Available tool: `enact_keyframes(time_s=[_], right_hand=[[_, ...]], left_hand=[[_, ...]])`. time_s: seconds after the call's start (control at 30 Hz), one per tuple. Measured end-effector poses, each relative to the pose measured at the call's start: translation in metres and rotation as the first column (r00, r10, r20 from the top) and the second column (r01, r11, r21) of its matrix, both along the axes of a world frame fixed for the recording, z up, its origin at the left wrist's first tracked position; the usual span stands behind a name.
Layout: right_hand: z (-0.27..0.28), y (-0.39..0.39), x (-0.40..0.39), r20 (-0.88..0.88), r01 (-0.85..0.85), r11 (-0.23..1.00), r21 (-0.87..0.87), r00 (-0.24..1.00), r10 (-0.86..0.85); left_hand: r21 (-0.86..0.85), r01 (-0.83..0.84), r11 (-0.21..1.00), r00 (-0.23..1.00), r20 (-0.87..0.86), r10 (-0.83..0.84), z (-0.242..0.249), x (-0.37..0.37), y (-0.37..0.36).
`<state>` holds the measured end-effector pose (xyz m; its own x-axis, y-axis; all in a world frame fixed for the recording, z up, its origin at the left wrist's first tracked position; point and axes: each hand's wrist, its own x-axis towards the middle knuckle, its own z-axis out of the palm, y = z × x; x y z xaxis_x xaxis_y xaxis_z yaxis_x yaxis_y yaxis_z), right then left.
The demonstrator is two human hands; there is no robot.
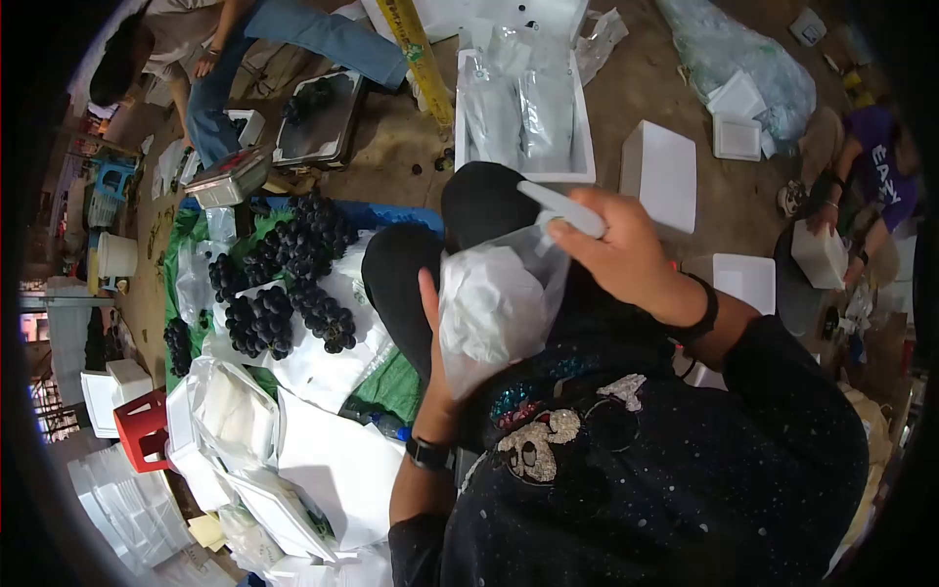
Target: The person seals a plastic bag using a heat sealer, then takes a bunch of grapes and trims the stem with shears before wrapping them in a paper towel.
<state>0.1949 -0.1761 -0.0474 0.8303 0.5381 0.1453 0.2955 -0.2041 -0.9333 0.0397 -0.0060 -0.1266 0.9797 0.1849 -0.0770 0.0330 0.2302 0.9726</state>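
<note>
Over my lap, a clear plastic bag holds a bulky bundle in crumpled white wrapping. My left hand supports the bag from its left side, partly hidden behind it. At the bag's upper end, my right hand is closed around a long, smooth, white tapered piece, which points up and to the left; I cannot tell whether it is a tool or part of the packing. Dark grapes lie in several bunches on white sheets to the left of my knees.
Ahead stands a white foam box with bagged bundles inside. Another foam box is to its right. White sheets and a red stool are at lower left. One person bends at upper left; another handles a box at right.
</note>
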Motion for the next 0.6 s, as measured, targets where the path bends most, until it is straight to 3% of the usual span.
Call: enact_keyframes(time_s=[0.1, 0.13, 0.23, 0.27, 0.37, 0.43, 0.5, 0.53, 0.57, 0.6], right_hand=[[0.004, -0.021, 0.004, -0.009, -0.091, 0.986, -0.142, 0.996, 0.091], [0.003, -0.026, 0.004, 0.028, -0.083, 0.982, -0.173, 0.996, 0.089], [0.0, -0.027, 0.008, 0.455, 0.098, 0.99, -0.099, 0.889, -0.042], [0.004, -0.03, 0.006, 0.431, 0.115, 0.988, -0.106, 0.901, -0.058], [0.007, -0.019, 0.002, 0.328, -0.055, 0.986, -0.16, 0.939, 0.105], [0.011, -0.012, 0.003, 0.255, -0.12, 0.944, -0.307, 0.945, 0.203], [0.01, -0.003, 0.001, 0.224, -0.158, 0.915, -0.372, 0.941, 0.253], [0.002, -0.001, 0.004, 0.248, -0.208, 0.928, -0.31, 0.924, 0.291], [-0.007, -0.001, 0.007, 0.153, -0.228, 0.92, -0.32, 0.945, 0.288], [-0.015, -0.004, 0.011, 0.058, -0.246, 0.911, -0.332, 0.958, 0.28]], left_hand=[[0.07, 0.01, 0.997, 0.996, 0.087, -0.017, 0.004, 0.031, 0.013], [0.256, 0.051, 0.965, 0.993, 0.086, -0.076, 0.001, 0.037, 0.016], [0.246, 0.123, 0.961, 0.989, 0.054, -0.141, 0.004, 0.046, 0.017], [0.295, 0.132, 0.946, 0.985, 0.065, -0.158, 0.005, 0.048, 0.018], [0.407, 0.145, 0.902, 0.981, 0.063, -0.185, 0.014, 0.048, 0.019], [0.435, 0.149, 0.888, 0.983, 0.028, -0.179, 0.026, 0.05, 0.014], [0.587, 0.131, 0.799, 0.979, 0.051, -0.198, 0.021, 0.049, 0.014], [0.657, 0.111, 0.745, 0.979, 0.057, -0.196, 0.019, 0.045, 0.016], [0.648, 0.133, 0.75, 0.97, 0.072, -0.234, 0.021, 0.041, 0.018], [0.5, 0.094, 0.861, 0.967, 0.161, -0.2, 0.014, 0.035, 0.024]])
